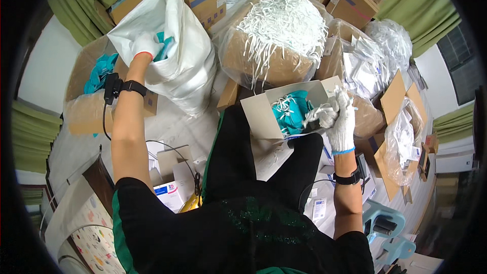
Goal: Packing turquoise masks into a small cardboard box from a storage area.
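My left hand (145,45), in a white knit glove with a red cuff, is inside the mouth of a tall white woven sack (190,66). Its fingers are closed on a folded teal fabric piece (163,46), though the fingertips are partly hidden. Over my lap stands an open grey-white carton (262,116) holding teal fabric pieces with white ties (290,111). My right hand (341,122), gloved in white with a blue cuff, is at the carton's right edge. A bundle of whitish strings (320,115) appears gripped beside its thumb; the exact hold is unclear.
Ahead, a plastic-lined carton (274,63) is heaped with white strips (284,23). More teal pieces (101,71) lie in a box at the left. Bagged white packets (362,66) and an open carton (395,139) stand right. A cable (178,151) crosses near my left thigh.
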Available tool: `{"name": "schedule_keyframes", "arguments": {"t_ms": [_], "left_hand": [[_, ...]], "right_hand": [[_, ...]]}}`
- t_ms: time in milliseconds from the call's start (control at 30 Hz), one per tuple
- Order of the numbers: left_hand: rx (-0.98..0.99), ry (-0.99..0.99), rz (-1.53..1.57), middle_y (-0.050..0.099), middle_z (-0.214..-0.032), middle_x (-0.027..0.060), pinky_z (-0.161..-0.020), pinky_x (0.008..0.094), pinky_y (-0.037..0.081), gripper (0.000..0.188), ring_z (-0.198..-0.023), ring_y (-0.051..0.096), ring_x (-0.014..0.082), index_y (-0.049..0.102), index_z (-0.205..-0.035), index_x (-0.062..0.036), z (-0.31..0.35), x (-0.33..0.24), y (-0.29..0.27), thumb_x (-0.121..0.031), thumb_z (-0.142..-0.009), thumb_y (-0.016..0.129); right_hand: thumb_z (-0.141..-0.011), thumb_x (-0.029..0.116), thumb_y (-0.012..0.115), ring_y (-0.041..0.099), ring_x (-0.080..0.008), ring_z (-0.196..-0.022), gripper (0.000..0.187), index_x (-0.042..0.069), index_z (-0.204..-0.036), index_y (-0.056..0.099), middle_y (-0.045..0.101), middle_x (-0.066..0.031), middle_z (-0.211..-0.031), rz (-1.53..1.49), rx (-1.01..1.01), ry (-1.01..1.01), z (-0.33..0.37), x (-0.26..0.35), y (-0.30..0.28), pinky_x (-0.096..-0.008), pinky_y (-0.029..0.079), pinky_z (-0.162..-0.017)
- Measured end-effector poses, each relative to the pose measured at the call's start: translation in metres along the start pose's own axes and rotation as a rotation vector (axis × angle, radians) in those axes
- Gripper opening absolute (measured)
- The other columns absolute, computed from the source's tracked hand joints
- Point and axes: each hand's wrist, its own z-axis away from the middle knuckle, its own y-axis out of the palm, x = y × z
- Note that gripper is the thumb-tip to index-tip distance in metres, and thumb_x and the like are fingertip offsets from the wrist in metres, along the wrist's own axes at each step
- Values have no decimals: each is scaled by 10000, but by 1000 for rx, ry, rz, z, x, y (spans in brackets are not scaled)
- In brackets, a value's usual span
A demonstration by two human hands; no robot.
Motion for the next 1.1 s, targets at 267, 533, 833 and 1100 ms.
{"name": "schedule_keyframes", "arguments": {"t_ms": [267,533,833,1100], "left_hand": [[186,126,-74,661,-1079,232,-880,444,502,297,-960,644,399,720,-1025,-92,-44,59,34,-268,-824,591],[-585,230,650,671,-1112,133,-945,349,465,269,-1062,627,244,641,-1160,-39,76,-65,-56,-117,-921,544],[560,1090,1610,569,-1297,157,-987,340,454,502,-1163,580,224,442,-1375,5,191,-262,29,-345,-1017,475],[1170,893,1464,622,-810,21,-660,253,469,373,-702,553,107,607,-1099,-2,231,-302,6,-311,-1053,403]], "right_hand": [[-997,298,542,304,-53,-381,149,154,-959,546,353,62,-556,-5,-9,13,-2,-14,7,-215,242,-331],[-994,317,520,313,-96,-346,328,144,-718,473,366,41,-507,-116,188,2,3,18,19,-252,276,-327],[-1034,347,394,276,-94,-322,416,153,-667,411,294,53,-474,-251,220,152,26,38,39,-277,239,-300],[-1013,273,475,340,-85,-326,337,115,-716,494,371,41,-471,-281,271,57,33,45,5,-246,317,-310]]}}
